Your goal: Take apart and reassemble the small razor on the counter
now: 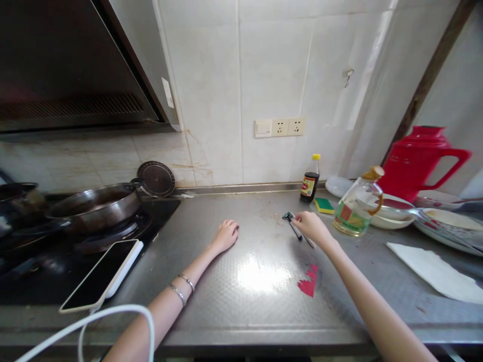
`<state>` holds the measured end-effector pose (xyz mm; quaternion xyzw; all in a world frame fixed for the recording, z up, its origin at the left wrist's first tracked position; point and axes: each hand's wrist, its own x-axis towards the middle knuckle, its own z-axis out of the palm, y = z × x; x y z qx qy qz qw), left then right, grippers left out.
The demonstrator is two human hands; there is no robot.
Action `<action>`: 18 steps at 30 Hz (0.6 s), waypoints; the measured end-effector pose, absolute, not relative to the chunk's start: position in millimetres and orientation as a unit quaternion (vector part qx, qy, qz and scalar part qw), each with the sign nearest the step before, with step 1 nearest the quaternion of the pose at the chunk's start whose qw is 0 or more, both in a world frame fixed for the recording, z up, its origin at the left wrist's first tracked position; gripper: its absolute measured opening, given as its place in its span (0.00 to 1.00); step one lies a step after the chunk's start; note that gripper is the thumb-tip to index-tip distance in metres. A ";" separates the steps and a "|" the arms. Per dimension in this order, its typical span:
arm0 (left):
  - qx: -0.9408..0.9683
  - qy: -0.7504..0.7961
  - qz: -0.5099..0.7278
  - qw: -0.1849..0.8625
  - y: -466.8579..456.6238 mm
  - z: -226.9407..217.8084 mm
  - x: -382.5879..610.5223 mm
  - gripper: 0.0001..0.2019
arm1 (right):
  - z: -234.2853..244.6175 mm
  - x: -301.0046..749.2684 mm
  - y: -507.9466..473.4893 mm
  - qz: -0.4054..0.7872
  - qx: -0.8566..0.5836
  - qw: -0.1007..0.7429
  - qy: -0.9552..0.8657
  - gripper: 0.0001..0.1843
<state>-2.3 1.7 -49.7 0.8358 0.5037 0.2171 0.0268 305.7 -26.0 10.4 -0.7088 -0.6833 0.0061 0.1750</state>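
OK, right hand [311, 225] is bending its fingers down beside a razor-like tool [295, 227] and hiding part of a thin stick [310, 243]; can't tell if it's gripping either. Tool is lying on the counter [260, 306], just left of the fingertips. Left hand [225, 236] is resting there, fingers curled, undersides hidden; can't tell if it's holding anything. Glass jug [352, 213] is partly blocking a bowl [394, 220]. White cable [113, 308] is crossing the left forearm, running out of frame.

The razor [295, 231] is black (greenish at its head), the scouring sponge [323, 205] yellow and green, the thermos jug [417, 163] plain red.
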 end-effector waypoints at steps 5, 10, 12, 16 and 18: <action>0.839 0.504 0.207 0.019 0.7 -49.1 -3.0 0.14 | 11.0 256.5 -17.2 0.009 -0.693 0.153 -0.704 0.15; 0.839 0.508 0.196 0.017 -0.5 -49.2 -4.0 0.15 | -6.9 226.2 -8.7 0.001 -0.683 0.146 -0.716 0.18; 0.835 0.515 0.194 0.020 -0.9 -49.1 -4.2 0.15 | -14.6 220.6 -7.7 -0.013 -0.671 0.159 -0.724 0.18; 0.829 0.522 0.198 0.021 -1.3 -48.9 -4.3 0.15 | -29.8 218.5 -7.7 -0.017 -0.620 0.189 -0.761 0.17; 0.827 0.523 0.206 0.023 -1.3 -49.2 -4.6 0.15 | -38.1 220.8 -6.9 -0.008 -0.598 0.196 -0.777 0.18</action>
